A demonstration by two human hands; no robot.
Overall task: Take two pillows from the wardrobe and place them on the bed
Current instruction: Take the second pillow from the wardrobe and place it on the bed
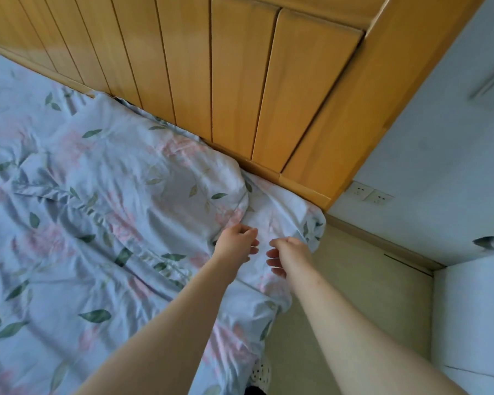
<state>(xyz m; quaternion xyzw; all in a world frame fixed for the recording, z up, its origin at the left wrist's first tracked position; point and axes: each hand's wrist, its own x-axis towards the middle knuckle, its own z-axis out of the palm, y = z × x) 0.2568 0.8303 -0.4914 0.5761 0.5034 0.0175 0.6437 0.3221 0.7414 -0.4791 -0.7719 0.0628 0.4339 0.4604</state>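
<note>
Both hands hover over the near corner of the bed [277, 208], close together but not touching. The left hand [236, 243] and the right hand [290, 255] are each loosely curled, with no cloth visibly pinched, so I read both as empty. Just beyond the left hand lies a plump, rounded form in a leaf-and-blossom cover, which I take to be a pillow [160, 169]. It sits against the wood panelling [234, 81] further out from the fingers. Whether it is one pillow or two side by side I cannot tell, as the print blends into the quilt [69, 238]. My judgement is that this is the placing step, at or near its end, with the hands at the pillow's near edge. The next move calls for a check that two pillows are down. If they are not, it means a turn to the wardrobe (the panelling may be its doors, but that is unclear). The cover is thin, soft and creased cotton-like cloth over a springy fill, so it should dent under a grip. Under the right hand the sheet is pale and wrinkled and drapes off the corner. To the right of the right hand is matte beige floor [340, 295]. Beyond it, on the wall, are sockets [368, 193].
</note>
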